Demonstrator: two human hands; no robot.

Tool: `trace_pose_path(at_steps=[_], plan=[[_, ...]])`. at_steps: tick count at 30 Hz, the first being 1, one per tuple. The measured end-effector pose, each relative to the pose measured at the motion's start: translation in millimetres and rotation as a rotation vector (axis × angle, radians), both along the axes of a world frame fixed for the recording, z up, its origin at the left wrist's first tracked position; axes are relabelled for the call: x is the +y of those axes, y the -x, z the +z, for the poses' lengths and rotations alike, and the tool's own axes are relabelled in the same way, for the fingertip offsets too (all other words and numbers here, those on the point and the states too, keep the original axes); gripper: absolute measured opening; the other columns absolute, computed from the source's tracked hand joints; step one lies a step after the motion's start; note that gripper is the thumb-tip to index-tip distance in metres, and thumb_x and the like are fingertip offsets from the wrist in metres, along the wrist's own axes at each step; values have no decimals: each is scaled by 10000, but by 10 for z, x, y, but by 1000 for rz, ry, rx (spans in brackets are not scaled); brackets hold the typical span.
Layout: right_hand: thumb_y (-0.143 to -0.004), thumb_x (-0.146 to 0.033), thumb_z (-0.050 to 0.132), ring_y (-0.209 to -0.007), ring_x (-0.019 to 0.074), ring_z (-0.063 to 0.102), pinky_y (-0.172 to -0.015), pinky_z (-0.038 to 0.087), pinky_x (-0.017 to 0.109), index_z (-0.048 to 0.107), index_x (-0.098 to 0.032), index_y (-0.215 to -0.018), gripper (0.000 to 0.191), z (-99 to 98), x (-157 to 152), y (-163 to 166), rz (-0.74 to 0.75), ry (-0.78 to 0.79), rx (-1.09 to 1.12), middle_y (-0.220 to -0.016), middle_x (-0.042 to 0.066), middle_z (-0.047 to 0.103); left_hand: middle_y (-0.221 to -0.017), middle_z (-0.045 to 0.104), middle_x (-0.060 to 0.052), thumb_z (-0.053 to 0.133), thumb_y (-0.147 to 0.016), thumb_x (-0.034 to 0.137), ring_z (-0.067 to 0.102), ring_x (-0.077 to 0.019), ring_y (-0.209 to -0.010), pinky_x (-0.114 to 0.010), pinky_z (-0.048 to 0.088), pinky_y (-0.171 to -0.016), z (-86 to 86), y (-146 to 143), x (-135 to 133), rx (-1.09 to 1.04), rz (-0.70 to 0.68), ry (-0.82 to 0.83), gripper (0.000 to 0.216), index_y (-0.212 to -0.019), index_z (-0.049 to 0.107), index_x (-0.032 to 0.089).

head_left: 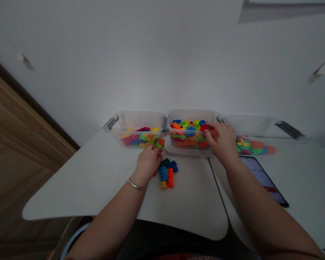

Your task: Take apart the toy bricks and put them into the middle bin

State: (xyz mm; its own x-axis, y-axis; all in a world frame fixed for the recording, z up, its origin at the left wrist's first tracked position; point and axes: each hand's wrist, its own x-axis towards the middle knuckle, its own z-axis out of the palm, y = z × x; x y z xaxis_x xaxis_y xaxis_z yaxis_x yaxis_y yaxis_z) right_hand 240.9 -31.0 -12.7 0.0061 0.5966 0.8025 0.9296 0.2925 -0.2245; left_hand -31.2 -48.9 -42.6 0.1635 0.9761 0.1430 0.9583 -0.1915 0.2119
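Far left, we have the brown wooden panel (21,133), then the smooth white tabletop (78,180) sweeping across. Along the wall, here's the first clear plastic bin (141,118), loaded with pink, yellow, green and blue pieces. Just in front of its right corner comes the left hand (148,161), a thin silver bracelet (137,185) on the wrist, fingers curled and narrow; whether they hold anything, I cannot tell. Right beside it on the tabletop, a little cluster of loose plastic blocks: a dark green block (165,162), a dark blue block (173,166), a long mid-blue block (163,174), an orange-red block (170,178) upright in our view, and a small yellow block (163,185) nearest the body. Behind them, the second clear plastic bin (193,115), piled with multicoloured blocks, and over its right end reaches the right hand (222,140), thumb and fingers close together at a red block (204,128); grip or mere touch, I cannot tell. Further right, a black-edged phone (265,177), screen lit, lies beside the forearm.
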Motion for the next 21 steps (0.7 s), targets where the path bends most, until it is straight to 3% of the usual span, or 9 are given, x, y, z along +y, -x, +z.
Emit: trace_pose_path(at_steps=[4,9,21], plan=[[-896,-316,548,-1026,324,621,-935,465,487,676,-174,-1154,321,1,-12,20,36,-31,-44,-1081,136,725,-1170,652,-123,544,-947,232,642,-278,-1083,-370,532,-903,0,-1,-3,14,-4,4,278,-1155,722,184],[-911,-271,543,-1004,286,622,-927,469,453,698,-206,-987,184,13,-71,81,127,-61,-146,-1024,102,722,-1134,668,-120,536,-955,255,638,-277,-1087,-355,526,-893,28,-16,-22,40,-5,12,279,-1151,719,179],[-914,-298,570,-1016,314,639,-892,480,458,682,-138,-1179,329,29,-109,133,110,54,-256,-1135,152,716,-1100,710,-110,523,-955,254,638,-262,-1080,-337,515,-905,34,-16,-2,60,-36,29,257,-1096,725,183]])
